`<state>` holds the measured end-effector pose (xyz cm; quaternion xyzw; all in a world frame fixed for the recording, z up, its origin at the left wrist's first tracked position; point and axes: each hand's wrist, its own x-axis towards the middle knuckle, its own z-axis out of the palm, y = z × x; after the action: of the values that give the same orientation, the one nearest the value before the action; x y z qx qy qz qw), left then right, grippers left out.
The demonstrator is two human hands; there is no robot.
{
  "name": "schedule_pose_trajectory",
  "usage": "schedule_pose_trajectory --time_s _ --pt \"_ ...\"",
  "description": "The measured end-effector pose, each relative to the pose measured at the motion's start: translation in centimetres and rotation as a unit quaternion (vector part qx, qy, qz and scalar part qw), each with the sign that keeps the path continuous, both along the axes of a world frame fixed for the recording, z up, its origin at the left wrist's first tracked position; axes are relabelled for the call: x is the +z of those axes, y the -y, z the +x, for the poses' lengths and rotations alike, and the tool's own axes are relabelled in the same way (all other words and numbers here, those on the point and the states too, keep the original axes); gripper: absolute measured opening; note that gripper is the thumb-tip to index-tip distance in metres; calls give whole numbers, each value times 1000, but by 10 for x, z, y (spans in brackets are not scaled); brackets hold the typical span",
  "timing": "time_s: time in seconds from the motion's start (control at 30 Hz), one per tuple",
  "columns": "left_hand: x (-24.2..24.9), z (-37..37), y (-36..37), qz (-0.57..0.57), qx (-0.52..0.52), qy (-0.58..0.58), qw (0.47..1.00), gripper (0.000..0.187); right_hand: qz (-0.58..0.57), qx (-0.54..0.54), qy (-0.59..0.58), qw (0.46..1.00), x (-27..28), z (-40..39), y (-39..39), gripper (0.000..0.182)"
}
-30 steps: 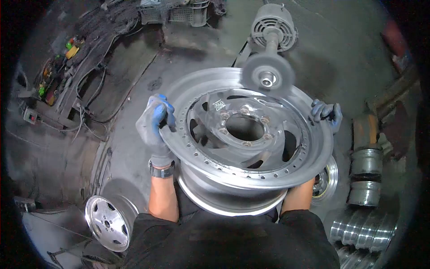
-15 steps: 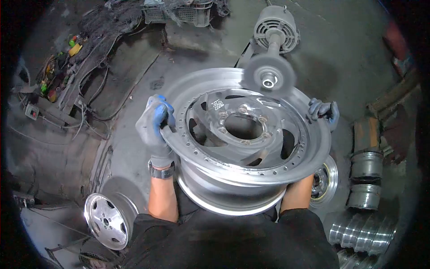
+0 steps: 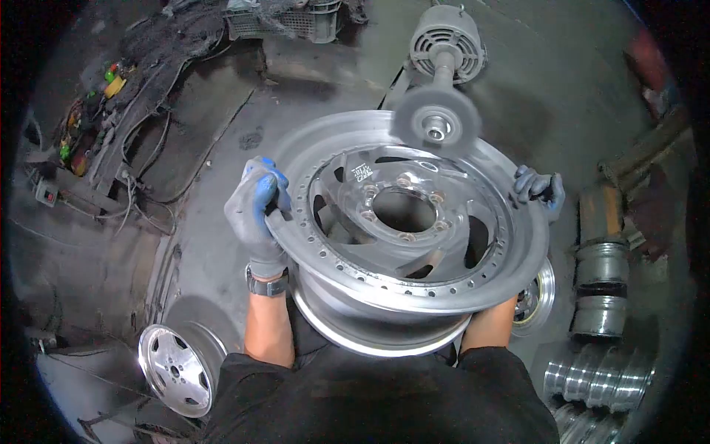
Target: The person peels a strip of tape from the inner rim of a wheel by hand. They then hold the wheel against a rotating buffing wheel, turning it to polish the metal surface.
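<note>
A large silver wheel rim [image 3: 347,288], with a ring of small bolt holes and slotted spokes, is held tilted before my body. My left hand [image 3: 257,211], in a grey and blue glove, is closed around its left edge. On the far right edge, my right hand [image 3: 538,191], gloved the same way, curls its fingers over the lip; the right forearm passes partly behind the rim. The blurred, spinning buffing wheel [image 3: 436,122] meets or overlaps the rim's far edge; exact contact is hard to see. An electric motor [image 3: 447,44] carries it on a shaft.
Another alloy rim [image 3: 177,370] lies at lower left. Several rims [image 3: 600,314] line the right side, and one rim [image 3: 536,300] sits behind my right forearm. A plastic crate [image 3: 285,22] stands at the back. Cables [image 3: 132,181] and a switch box [image 3: 46,194] are at left.
The view has shifted slightly, so the motor and buffing wheel appear a little further left and higher. The rim has moved slightly relative to the buffing wheel; both hands keep their grip.
</note>
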<state>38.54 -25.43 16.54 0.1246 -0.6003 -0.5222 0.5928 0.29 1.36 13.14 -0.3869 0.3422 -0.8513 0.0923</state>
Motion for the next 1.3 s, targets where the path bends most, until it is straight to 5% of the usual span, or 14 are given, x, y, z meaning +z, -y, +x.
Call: schedule_pose_trajectory --time_s 0.37,1.07,1.23,1.3 --pt "4 3 -7 -31 35 7 999 31 15 67 -53 996 -4 -17 -1 62" --pt "11 9 -21 -70 75 53 993 28 -6 18 1 1000 -11 -18 3 55" --pt "13 15 -28 -150 105 93 979 24 -4 42 65 997 -23 -40 28 54" --pt "15 14 -31 -132 101 81 983 24 14 151 -30 988 -23 -54 28 62"
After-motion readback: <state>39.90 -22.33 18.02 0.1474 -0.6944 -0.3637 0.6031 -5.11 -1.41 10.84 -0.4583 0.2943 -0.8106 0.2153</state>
